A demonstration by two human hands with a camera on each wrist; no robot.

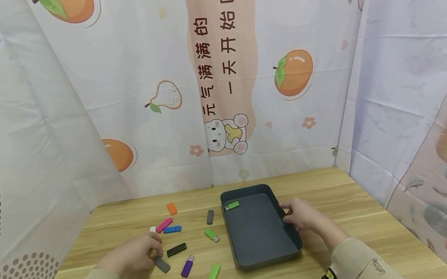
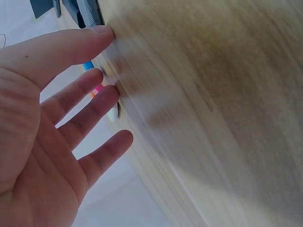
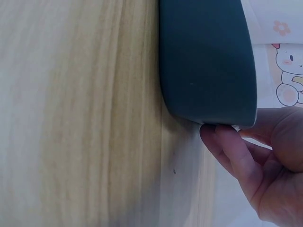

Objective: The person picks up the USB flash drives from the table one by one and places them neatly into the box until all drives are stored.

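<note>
- Gray USB stick on the worktop, left of a dark tray; long axis slanting from far left to near right.
- Left hand at the stick's far end, which it covers; three fingers loosely spread, index finger hidden; cannot tell if it grips.
- Right hand pinching the tray's right wall.
- White stick partly hidden behind the left hand.

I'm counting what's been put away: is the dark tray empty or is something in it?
Not empty: the head view shows one green USB stick inside the tray, near its far left corner.
</note>
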